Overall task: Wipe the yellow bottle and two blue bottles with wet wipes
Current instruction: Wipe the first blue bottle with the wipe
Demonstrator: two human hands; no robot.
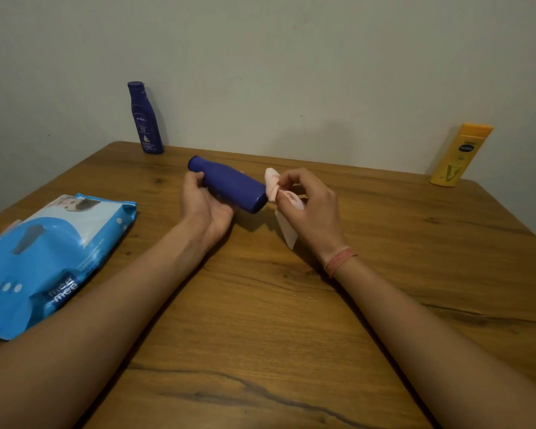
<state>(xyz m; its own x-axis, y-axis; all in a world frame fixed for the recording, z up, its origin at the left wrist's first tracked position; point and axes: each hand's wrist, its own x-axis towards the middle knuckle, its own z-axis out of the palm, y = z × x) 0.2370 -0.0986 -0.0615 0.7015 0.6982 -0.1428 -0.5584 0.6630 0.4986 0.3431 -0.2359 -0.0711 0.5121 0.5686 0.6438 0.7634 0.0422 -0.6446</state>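
The left hand (203, 201) was closed around a blue bottle (229, 185), holding it on its side above the table (260, 305) at mid-frame. The right hand (307, 205) pinched a wet wipe (273, 185) against the bottle's base. A second blue bottle (145, 119) stood upright at upper left, the yellow bottle (458, 154) at upper right, and the wipes pack (44, 258) lay at left.
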